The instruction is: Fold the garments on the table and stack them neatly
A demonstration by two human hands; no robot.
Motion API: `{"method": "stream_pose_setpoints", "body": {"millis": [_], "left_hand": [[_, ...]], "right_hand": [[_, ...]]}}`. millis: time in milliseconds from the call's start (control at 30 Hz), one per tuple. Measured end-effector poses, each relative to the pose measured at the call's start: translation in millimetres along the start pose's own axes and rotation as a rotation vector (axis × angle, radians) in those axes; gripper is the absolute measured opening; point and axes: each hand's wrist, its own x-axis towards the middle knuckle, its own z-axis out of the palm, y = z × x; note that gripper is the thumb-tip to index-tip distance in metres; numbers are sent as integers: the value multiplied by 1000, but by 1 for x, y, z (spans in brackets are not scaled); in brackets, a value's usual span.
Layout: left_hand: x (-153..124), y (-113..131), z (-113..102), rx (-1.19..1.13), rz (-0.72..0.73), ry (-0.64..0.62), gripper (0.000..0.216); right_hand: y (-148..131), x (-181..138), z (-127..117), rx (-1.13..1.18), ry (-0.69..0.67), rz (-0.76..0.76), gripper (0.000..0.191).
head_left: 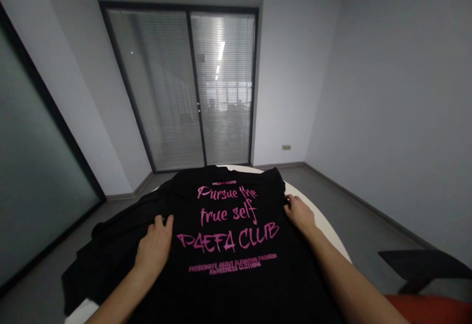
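Observation:
A black T-shirt (pixel 228 294) with pink lettering lies spread over a round white table, its printed side up. On the left part of the cloth rests my left hand (pixel 154 241), thumb and forefinger a little apart and touching the fabric. My right hand (pixel 300 213) is at the shirt's right edge, its bent fingers closed on the border of the cloth. More black fabric (pixel 121 233) lies bunched to the left of my left hand and hangs past the table.
The white table's rim (pixel 328 220) shows along the right side. A chair with a black armrest (pixel 424 264) and red seat (pixel 427 309) stands at the lower right. Something white (pixel 83 310) pokes out at the lower left. Glass doors with blinds (pixel 221 117) are ahead.

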Motion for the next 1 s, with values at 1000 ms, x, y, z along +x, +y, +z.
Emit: {"method": "stream_pose_setpoints", "body": {"millis": [1000], "left_hand": [[35, 151, 14, -539, 244, -82, 62]], "right_hand": [[-1, 94, 23, 114, -68, 272, 57]]}}
